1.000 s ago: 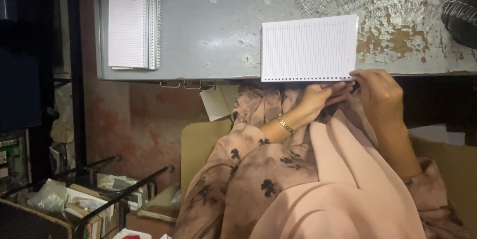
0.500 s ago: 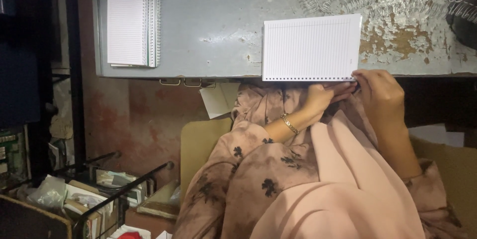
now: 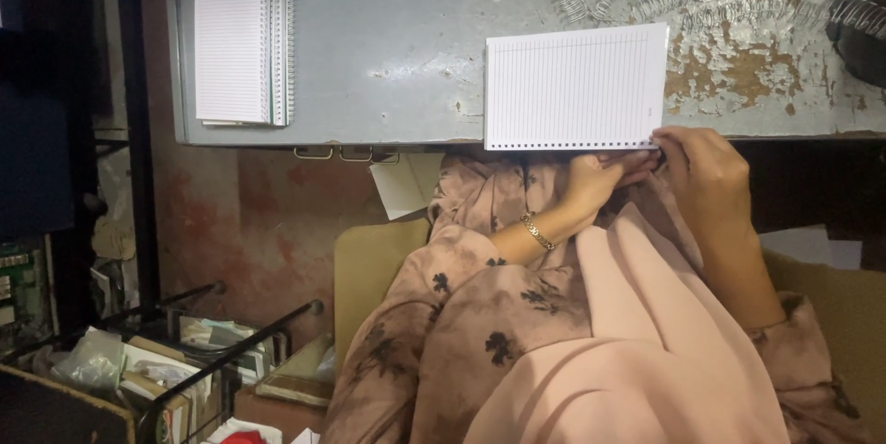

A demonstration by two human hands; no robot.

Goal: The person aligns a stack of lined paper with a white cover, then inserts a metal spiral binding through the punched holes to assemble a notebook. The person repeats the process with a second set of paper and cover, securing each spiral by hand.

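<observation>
Both hands (image 3: 660,162) apparently pinching lined pad (image 3: 574,86) corner.

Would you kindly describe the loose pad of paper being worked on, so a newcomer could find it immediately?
Start at the worn grey metal table with flaking paint. At its near edge lies a white lined paper pad with punched holes, where both hands meet at its lower right corner. Unlike the stack of bound spiral notebooks at the table's far left, it has no wire coil.

The fingertips of the left hand (image 3: 600,176) and right hand (image 3: 706,172) hide whatever they pinch at the lined sheet's (image 3: 574,86) punched corner, and the dark object (image 3: 858,10) is cut off at the right edge.
</observation>
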